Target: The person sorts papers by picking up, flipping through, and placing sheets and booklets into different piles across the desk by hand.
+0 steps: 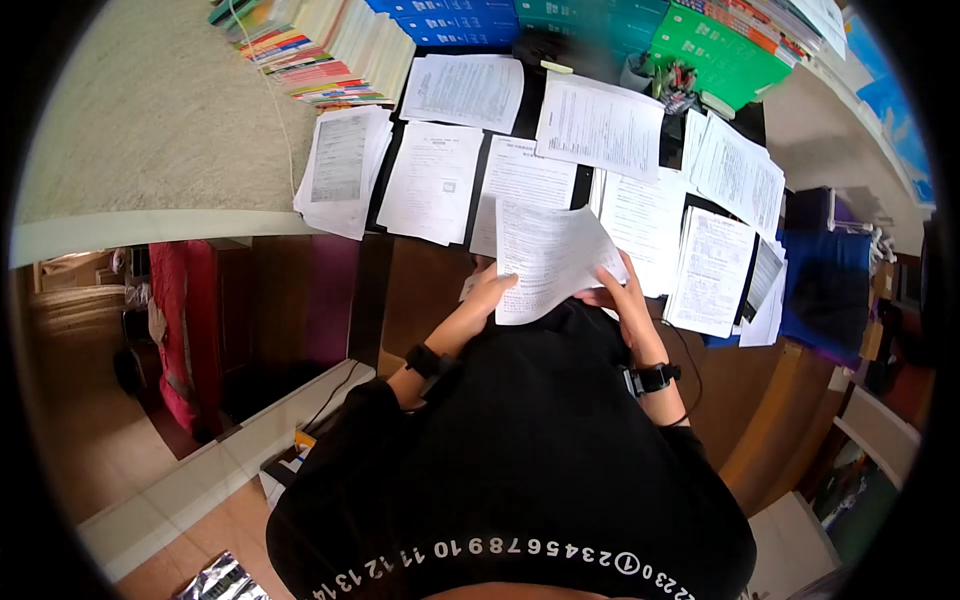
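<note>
A printed sheet of paper (545, 255) is held up in front of my chest, bent in a curve. My left hand (490, 293) grips its left edge, thumb on the printed face and the other fingers hidden behind. At the lower right edge, my right hand (622, 298) pinches the same paper. Whether it is one sheet or a few together I cannot tell. Just beyond it on the dark desk lie a printed page (530, 175) and a stack of papers (640, 215). Both wrists wear black bands.
More paper piles cover the desk: a left stack (345, 170), a page (430, 180), a back sheet (465, 90), an overlapping sheet (600, 125) and a right stack (712, 270). Behind stand books (335, 50), blue boxes (450, 22), a green box (715, 55) and a pen holder (635, 72).
</note>
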The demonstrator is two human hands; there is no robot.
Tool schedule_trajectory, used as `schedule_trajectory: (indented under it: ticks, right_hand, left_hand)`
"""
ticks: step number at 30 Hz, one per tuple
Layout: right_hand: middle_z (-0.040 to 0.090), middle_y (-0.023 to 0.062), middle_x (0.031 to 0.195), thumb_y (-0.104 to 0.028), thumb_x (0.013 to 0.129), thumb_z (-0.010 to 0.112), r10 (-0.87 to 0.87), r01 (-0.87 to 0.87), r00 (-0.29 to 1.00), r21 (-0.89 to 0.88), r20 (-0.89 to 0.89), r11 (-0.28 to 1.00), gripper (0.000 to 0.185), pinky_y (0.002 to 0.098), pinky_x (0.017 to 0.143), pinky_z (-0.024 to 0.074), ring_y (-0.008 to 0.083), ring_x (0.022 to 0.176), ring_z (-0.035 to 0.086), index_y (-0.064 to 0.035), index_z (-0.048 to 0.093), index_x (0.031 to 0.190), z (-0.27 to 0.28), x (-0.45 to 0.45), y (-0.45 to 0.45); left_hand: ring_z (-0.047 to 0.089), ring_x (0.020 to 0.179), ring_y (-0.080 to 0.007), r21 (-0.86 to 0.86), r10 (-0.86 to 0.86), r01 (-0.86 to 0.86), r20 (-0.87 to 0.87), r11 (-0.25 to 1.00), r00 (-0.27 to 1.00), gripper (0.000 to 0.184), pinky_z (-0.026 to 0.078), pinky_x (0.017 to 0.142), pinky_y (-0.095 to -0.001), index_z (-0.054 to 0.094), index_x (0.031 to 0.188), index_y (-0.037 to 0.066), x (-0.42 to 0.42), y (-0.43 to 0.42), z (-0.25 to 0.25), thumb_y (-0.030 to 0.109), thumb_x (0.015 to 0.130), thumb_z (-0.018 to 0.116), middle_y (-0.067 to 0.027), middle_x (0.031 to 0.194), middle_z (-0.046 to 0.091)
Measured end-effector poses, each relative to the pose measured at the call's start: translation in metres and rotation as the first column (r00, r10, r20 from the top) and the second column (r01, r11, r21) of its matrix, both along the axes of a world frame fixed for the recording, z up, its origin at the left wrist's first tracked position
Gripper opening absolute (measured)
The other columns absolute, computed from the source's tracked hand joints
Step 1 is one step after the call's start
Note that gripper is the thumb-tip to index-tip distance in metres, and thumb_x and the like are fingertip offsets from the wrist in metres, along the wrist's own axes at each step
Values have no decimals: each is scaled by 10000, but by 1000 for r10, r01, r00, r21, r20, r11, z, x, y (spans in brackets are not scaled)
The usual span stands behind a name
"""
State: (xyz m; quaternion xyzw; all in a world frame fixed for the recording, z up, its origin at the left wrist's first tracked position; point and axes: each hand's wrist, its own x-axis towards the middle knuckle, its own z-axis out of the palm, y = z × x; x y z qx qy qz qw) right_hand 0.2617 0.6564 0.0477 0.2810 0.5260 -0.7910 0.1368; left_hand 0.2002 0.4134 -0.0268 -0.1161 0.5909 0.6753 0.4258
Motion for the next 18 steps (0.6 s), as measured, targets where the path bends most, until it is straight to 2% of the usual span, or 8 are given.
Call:
schedule_trajectory:
  ticks: [2, 5, 6, 9, 10, 14, 17, 18]
  right_hand:
    - [579, 196, 1057, -256, 875, 608, 34, -34, 999, -6, -7, 999, 690, 258, 641, 558, 228, 747, 677, -29, 196, 1379, -2, -3, -5]
    - [561, 206, 1081, -219, 868, 618, 154, -153, 986, -25, 67, 988, 741, 262, 630, 570, 236, 767, 674, 0, 134, 1385, 2, -14, -11]
    - [562, 207, 1079, -208, 867, 618, 168, -166, 982, -30, 82, 986, 733, 261, 626, 572, 232, 769, 672, 9, 140, 1379, 7, -17, -15]
    - [564, 205, 1076, -182, 870, 608, 189, -187, 979, -41, 71, 982, 661, 266, 617, 573, 222, 794, 659, 34, 203, 1345, -4, -25, -25]
    - [564, 203, 1075, -174, 871, 603, 190, -187, 980, -44, 65, 981, 630, 268, 615, 572, 219, 806, 653, 42, 232, 1331, -13, -24, -28]
    - [580, 164, 1074, -150, 882, 569, 193, -194, 981, 36, 23, 980, 451, 283, 658, 554, 204, 872, 625, 73, 391, 1232, -34, -28, -29]
    - [605, 126, 1014, -126, 895, 546, 193, -194, 981, 58, 19, 979, 338, 263, 652, 538, 172, 846, 613, 65, 483, 1166, -27, -36, -36]
    - [613, 117, 987, -119, 902, 538, 205, -205, 979, 71, 10, 976, 306, 253, 644, 534, 162, 818, 613, 60, 504, 1147, -28, -36, -37]
  left_hand:
    - [513, 1124, -204, 53, 15, -20, 79, 998, 997, 444, 382, 958, -313, 410, 1287, -30, -1, -4, -3, 128, 882, 500, -126, 1239, 531]
    - [525, 1063, -181, -4, 75, -75, -32, 997, 997, 401, 406, 908, -298, 421, 1268, -24, -2, 2, 17, 132, 905, 487, -108, 1193, 541]
    - [520, 1060, -177, 43, 125, -119, -163, 992, 979, 402, 397, 915, -297, 423, 1259, -24, -2, 7, 18, 155, 909, 506, -96, 1166, 548]
    - [492, 1130, -183, -29, -8, 3, -188, 1000, 982, 503, 408, 927, -328, 337, 1320, -16, -9, 1, 28, 229, 919, 515, -104, 1264, 483]
    - [524, 1085, -178, -34, -44, 41, -107, 999, 993, 471, 439, 887, -322, 379, 1302, -10, -12, -3, 29, 233, 922, 516, -105, 1225, 514]
    - [602, 937, -161, 15, -195, 195, -23, 981, 981, 394, 480, 823, -290, 471, 1236, 0, -22, -17, 42, 221, 915, 525, -103, 1094, 600]
    - [611, 914, -160, 8, 49, -49, 13, 999, 999, 402, 478, 831, -289, 464, 1237, 3, -31, -40, 31, 224, 909, 532, -99, 1059, 615]
    - [615, 919, -166, -9, 193, -192, 42, 981, 980, 416, 478, 831, -289, 456, 1239, -6, -33, -51, 18, 233, 907, 527, -101, 1050, 620]
